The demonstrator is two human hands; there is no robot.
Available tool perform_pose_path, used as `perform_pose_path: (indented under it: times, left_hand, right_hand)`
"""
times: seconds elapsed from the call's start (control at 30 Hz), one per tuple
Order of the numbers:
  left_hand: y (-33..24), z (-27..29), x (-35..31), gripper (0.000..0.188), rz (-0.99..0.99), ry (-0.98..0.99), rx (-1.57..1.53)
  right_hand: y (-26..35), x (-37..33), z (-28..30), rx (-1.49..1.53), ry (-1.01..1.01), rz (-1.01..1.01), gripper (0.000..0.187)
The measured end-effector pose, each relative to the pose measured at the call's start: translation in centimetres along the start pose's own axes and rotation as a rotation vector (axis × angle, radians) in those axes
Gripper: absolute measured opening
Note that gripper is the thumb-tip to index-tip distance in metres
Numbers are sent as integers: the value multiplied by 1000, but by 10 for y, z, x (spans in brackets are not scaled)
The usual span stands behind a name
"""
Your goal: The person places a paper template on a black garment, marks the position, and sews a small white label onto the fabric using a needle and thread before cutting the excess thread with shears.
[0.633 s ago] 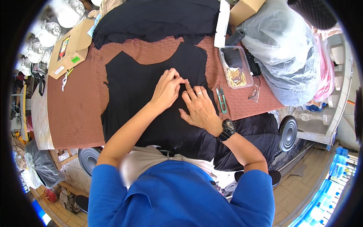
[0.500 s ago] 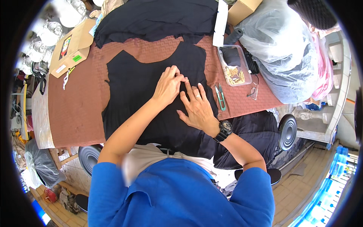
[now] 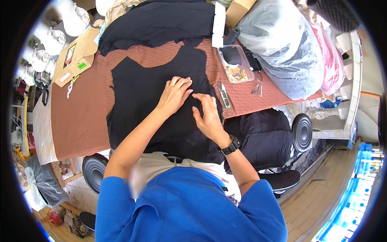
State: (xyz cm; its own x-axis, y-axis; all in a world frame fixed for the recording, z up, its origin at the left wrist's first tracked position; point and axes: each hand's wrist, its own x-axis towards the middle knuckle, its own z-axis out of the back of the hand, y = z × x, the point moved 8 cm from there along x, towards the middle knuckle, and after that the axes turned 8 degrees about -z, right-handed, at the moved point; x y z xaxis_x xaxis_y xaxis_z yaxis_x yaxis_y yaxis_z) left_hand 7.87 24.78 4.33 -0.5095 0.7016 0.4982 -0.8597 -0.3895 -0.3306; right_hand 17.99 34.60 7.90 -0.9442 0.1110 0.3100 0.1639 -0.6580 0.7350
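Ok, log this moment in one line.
left hand: on black fabric panel | right hand: open over panel, contact unclear | green snips: on brown cloth, right of panel

Upper garment: shirt (image 3: 201, 209), plain blue, centred at 6 o'clock. Sleeves: short, same blue; left sleeve (image 3: 115, 197) between 7 and 8 o'clock, right sleeve (image 3: 264, 209) at 5 o'clock. Chest: curved fold (image 3: 148, 206) of blue cloth, 7 o'clock. Lower garment: off-white trousers (image 3: 203, 163), beyond the shirt. Accessory: black watch (image 3: 229, 147), dark strap, at the right hand (image 3: 211, 122), 4 o'clock.
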Motion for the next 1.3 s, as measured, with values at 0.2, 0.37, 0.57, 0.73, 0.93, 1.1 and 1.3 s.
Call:
perform_pose_path:
  times: [0.2, 0.37, 0.57, 0.73, 0.93, 1.1, 1.3]
  left_hand:
    - [0, 5, -10, 34, 27, -56, 3]
    - [-1, -4, -3, 34, 42, -21, -13]
    - [2, -3, -9, 35, -4, -81, -26]
    - [4, 0, -9, 38, 49, -51, -53]
    - [1, -3, -8, 37, 21, -41, -16]
    - [3, -5, -6, 32, 7, 4, 48]
    - [53, -3, -6, 51, 340, 11, -730]
  right_hand:
    - [-6, 30, 42, -124, -173, 118, 28]
    - [-115, 120, 128, -465, -451, 42, 13]
    - [-155, 172, 105, -601, -7, -100, 14]
    - [-157, 173, 95, -741, -26, -110, 17]
    - [-162, 166, 121, -624, -143, -144, 17]
    - [-106, 151, 159, -454, -373, -134, 18]
    - [21, 126, 215, -231, -569, -17, 17]
